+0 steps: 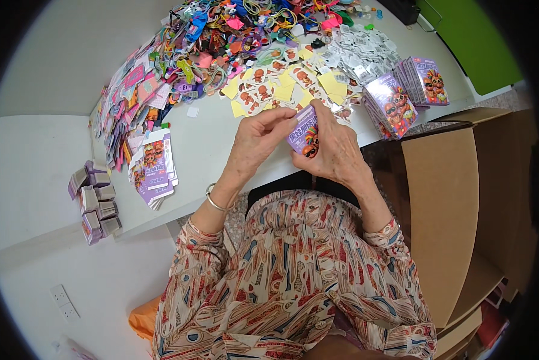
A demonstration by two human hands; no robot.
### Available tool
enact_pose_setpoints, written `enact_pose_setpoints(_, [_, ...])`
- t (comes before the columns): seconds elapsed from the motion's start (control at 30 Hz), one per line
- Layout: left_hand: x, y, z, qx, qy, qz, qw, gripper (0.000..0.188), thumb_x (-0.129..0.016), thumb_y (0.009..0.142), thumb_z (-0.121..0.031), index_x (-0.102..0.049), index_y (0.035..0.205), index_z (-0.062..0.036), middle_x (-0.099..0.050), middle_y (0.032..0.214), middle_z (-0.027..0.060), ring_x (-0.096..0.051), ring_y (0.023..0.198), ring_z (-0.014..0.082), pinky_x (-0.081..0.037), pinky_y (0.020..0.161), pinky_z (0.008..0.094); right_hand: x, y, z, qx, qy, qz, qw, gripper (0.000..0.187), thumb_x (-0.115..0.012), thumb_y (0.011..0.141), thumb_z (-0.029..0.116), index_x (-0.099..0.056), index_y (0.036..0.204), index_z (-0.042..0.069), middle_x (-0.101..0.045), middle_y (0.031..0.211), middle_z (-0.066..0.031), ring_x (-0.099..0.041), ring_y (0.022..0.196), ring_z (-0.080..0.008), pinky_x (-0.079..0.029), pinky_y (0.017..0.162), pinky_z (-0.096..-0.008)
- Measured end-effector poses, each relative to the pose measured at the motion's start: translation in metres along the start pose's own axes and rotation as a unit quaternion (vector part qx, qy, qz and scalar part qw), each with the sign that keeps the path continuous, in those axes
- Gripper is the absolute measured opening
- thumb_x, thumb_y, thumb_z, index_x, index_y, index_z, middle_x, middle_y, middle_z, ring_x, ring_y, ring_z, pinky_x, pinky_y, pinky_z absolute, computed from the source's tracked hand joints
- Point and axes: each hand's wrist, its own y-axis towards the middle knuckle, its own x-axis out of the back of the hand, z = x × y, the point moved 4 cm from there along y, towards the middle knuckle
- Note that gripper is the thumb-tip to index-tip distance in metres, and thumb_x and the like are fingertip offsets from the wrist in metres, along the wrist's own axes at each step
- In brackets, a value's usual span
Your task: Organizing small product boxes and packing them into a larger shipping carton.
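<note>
In front of my body, just over the table's near edge, is a small purple carton [306,138] with cartoon figures on its front. My right hand [340,146] wraps round its right side, thumb across the front. The fingertips of my left hand [254,139] pinch together at its upper left edge, by the top flap. Beyond the hands lie brown-figure stickers [263,93] and yellow paper squares [332,84]. To the left, printed purple cartons lie flat in a stack [155,171]. Several made-up purple boxes [392,105] stand to the right.
A heap of colourful trinkets and bands [239,36] covers the back of the white table [212,132]. Pink cards [128,99] lie left, silvery packets [362,54] back right. Bundled card stacks [95,204] sit at the far left. An open cardboard box [440,222] stands right.
</note>
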Motion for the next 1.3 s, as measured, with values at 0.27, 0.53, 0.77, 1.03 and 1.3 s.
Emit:
enact_pose_setpoints(0.27, [-0.003,-0.005,-0.007,-0.009,0.103,-0.017,0.994,0.024,-0.063,0.091,-0.009,-0.066,0.111,0.0034,-0.068,0.094,0.0023,-0.059,0.082,0.0062,-0.049,0.073,0.0211,0.0,-0.004,0.0,0.003,0.006,0.013,1.0,0.087,-0.072,0.062,0.027,-0.033,0.131,-0.009,-0.056,0.113,-0.0285,-0.063,0.091,-0.0396,-0.053,0.073,-0.0422])
enact_pose_setpoints(0.53, [-0.012,-0.014,-0.02,-0.074,0.306,-0.018,0.949,0.025,-0.058,0.087,-0.003,-0.062,0.11,0.0059,-0.068,0.093,0.0179,-0.066,0.075,0.0251,-0.051,0.067,0.0294,0.0,-0.006,-0.001,0.01,-0.005,0.02,1.0,0.088,-0.072,0.063,0.029,-0.032,0.132,-0.009,-0.055,0.115,-0.0297,-0.062,0.092,-0.0394,-0.053,0.073,-0.042])
enact_pose_setpoints(0.77, [-0.025,-0.031,-0.024,-0.221,0.405,-0.048,0.886,0.032,-0.052,0.084,0.004,-0.058,0.116,0.004,-0.065,0.102,0.0221,-0.065,0.085,0.0378,-0.052,0.072,0.0355,-0.005,-0.006,0.004,0.045,0.028,-0.021,0.998,0.084,-0.071,0.064,0.024,-0.03,0.13,-0.006,-0.054,0.099,-0.0242,-0.062,0.079,-0.04,-0.051,0.062,-0.046])
enact_pose_setpoints(1.03, [-0.017,-0.019,-0.012,-0.137,0.302,-0.034,0.943,0.027,-0.057,0.086,-0.002,-0.061,0.114,-0.0003,-0.066,0.104,0.0177,-0.067,0.09,0.0265,-0.053,0.075,0.0331,-0.001,-0.003,-0.001,0.032,0.01,-0.002,0.999,0.082,-0.071,0.064,0.026,-0.033,0.133,0.002,-0.054,0.096,-0.0235,-0.061,0.075,-0.0414,-0.051,0.062,-0.0455])
enact_pose_setpoints(1.3, [-0.027,0.006,-0.022,-0.044,0.029,0.002,0.999,0.026,-0.06,0.093,-0.007,-0.06,0.117,0.0026,-0.065,0.102,0.0049,-0.06,0.09,0.0086,-0.051,0.077,0.0235,0.032,-0.006,0.001,-0.013,0.007,-0.059,0.998,0.083,-0.076,0.065,0.028,-0.035,0.131,-0.002,-0.056,0.106,-0.0218,-0.063,0.086,-0.038,-0.052,0.069,-0.043])
